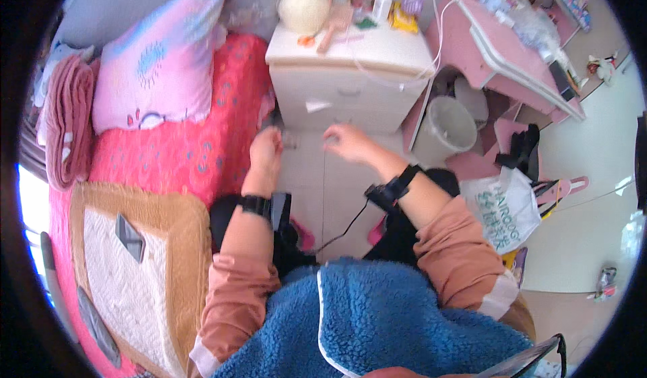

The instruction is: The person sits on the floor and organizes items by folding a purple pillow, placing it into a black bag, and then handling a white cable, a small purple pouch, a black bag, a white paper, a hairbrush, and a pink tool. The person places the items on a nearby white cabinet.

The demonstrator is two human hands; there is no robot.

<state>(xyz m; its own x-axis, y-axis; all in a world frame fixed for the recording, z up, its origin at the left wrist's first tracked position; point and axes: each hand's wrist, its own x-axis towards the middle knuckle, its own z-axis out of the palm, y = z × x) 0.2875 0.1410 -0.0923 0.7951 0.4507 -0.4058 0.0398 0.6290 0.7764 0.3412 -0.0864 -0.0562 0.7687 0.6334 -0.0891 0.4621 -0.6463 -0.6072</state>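
Note:
My left hand (266, 148) is raised beside the edge of the red bedspread (227, 105), its fingers curled; whether anything sits in them is hidden. To its right, my right hand (349, 143) hovers over the tiled floor (308, 186) with bent fingers apart and no object visible in them. A small white piece (317, 106), possibly paper, shows against the drawer front of the white nightstand (349, 92), beyond both hands. Close to my left fingers is a small blurred item (290, 140), too unclear to name. Black straps with devices (389, 191) circle both forearms.
On the nightstand are a cream round object (303, 9), a white pump bottle (382, 2) and a yellow packet (403, 19). A waste bin (451, 125) and white plastic bag (500, 211) stand right, below a pink desk (510, 49). A pillow (156, 64) lies left.

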